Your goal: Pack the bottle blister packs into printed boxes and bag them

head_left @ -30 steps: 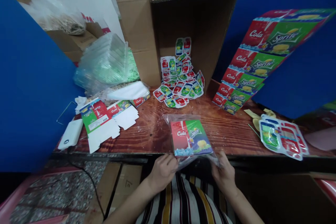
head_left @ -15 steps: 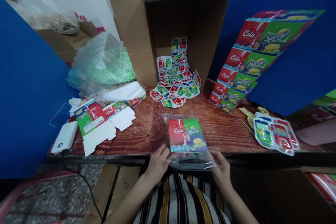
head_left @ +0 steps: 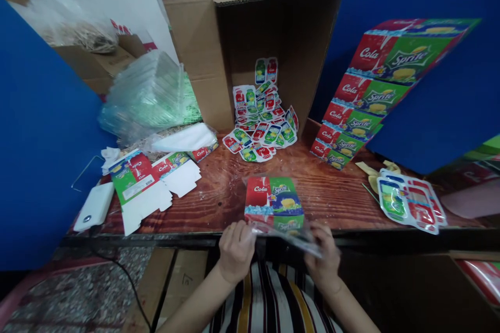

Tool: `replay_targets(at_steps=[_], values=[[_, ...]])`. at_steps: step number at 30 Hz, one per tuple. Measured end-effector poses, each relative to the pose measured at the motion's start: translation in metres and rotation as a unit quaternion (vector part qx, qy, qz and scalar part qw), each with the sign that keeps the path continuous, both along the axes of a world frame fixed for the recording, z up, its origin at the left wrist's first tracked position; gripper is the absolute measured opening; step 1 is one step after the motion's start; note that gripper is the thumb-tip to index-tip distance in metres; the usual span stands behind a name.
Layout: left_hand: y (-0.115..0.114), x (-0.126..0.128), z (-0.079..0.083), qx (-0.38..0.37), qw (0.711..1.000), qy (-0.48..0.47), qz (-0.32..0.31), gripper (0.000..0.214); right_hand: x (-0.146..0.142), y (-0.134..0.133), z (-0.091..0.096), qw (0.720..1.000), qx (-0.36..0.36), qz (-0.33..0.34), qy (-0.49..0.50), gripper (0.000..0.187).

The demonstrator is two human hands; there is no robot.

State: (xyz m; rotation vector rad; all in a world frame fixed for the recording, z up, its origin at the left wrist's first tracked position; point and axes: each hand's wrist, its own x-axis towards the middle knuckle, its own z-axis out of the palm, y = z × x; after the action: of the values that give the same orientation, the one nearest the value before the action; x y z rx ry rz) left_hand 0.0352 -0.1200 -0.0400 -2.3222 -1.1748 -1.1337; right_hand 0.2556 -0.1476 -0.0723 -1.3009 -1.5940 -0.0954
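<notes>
A small red and green Cola/Sprite box [head_left: 274, 202] sits inside a clear plastic bag [head_left: 289, 232] at the near edge of the wooden table [head_left: 219, 203]. My left hand [head_left: 235, 248] is closed on the bag's open end at the left. My right hand [head_left: 322, 252] pinches the same end at the right, where the film is folded over toward me. Both hands are just below the table edge, above my striped shirt.
An open cardboard carton [head_left: 269, 47] at the back holds several printed sachets [head_left: 262, 119]. Stacked Cola/Sprite boxes [head_left: 367, 93] lean at the right, more sachets [head_left: 410, 200] lie beside them. Flat unfolded cartons [head_left: 148, 184], a white power bank [head_left: 94, 207] and bagged plastic [head_left: 148, 93] are at the left.
The box has tipped up so that its front side shows. The bag's open end has been drawn down and folded toward me, and both hands have shifted slightly with it.
</notes>
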Motion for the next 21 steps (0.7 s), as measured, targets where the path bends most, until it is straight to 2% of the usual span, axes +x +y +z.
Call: replay_targets(at_steps=[4, 8, 13, 16, 18, 21], values=[[-0.003, 0.011, -0.003, 0.003, 0.994, 0.048, -0.101, 0.023, 0.000, 0.007, -0.001, 0.997, -0.041, -0.040, -0.044, 0.024], [-0.005, 0.009, -0.009, -0.046, 0.990, 0.003, -0.136, 0.019, 0.004, -0.005, 0.000, 0.999, -0.035, -0.017, -0.007, 0.019], [-0.007, 0.002, -0.011, -0.098, 0.979, -0.100, -0.150, 0.018, 0.008, -0.026, -0.004, 0.992, -0.042, -0.025, 0.115, 0.012], [-0.010, 0.000, -0.018, -0.104, 0.976, -0.046, -0.187, 0.019, 0.010, -0.032, -0.017, 0.994, -0.041, -0.021, 0.097, 0.007], [-0.012, 0.000, -0.025, -0.121, 0.978, -0.032, -0.168, 0.022, 0.008, -0.033, -0.027, 0.993, -0.061, -0.032, 0.100, 0.007], [-0.014, 0.000, -0.034, -0.198, 0.975, -0.089, -0.046, 0.031, 0.005, -0.032, -0.039, 0.977, -0.120, -0.071, 0.160, 0.033]])
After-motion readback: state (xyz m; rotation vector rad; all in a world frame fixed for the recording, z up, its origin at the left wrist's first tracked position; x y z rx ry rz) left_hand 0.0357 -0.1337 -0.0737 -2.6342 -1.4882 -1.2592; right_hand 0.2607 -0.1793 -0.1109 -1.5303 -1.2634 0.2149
